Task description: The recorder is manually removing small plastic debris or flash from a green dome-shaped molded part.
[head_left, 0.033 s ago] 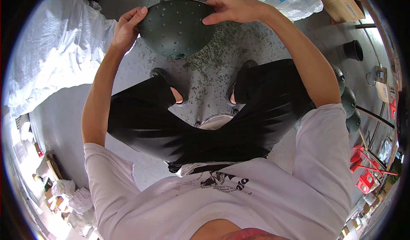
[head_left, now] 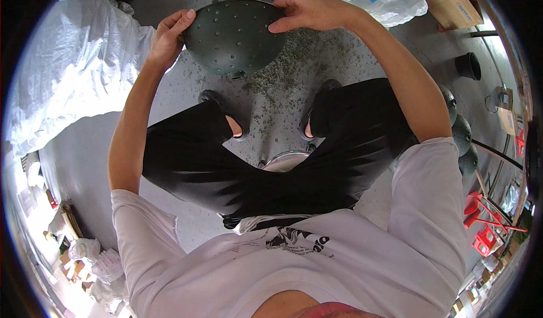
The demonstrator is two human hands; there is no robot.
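A dark green plastic dome (head_left: pixel 235 38), dotted with small bumps or holes, is held up in front of me above the floor. Thumb and fingers of my left hand (head_left: pixel 168 39) grip its left edge. On the opposite side, my right hand (head_left: pixel 305 12) pinches the upper right rim, thumb on the outer face. A small tab (head_left: pixel 237 75) sticks out at the dome's near edge. Its far side and the fingertips behind the rim are hidden.
Small green scraps (head_left: pixel 288 63) litter the grey floor between my feet. White plastic sheeting (head_left: pixel 73 69) covers something at left. To the right are a black bucket (head_left: pixel 468 67), several green rounded pieces (head_left: pixel 461 134) and red stools (head_left: pixel 484 240). A cardboard box (head_left: pixel 444 4) stands far right.
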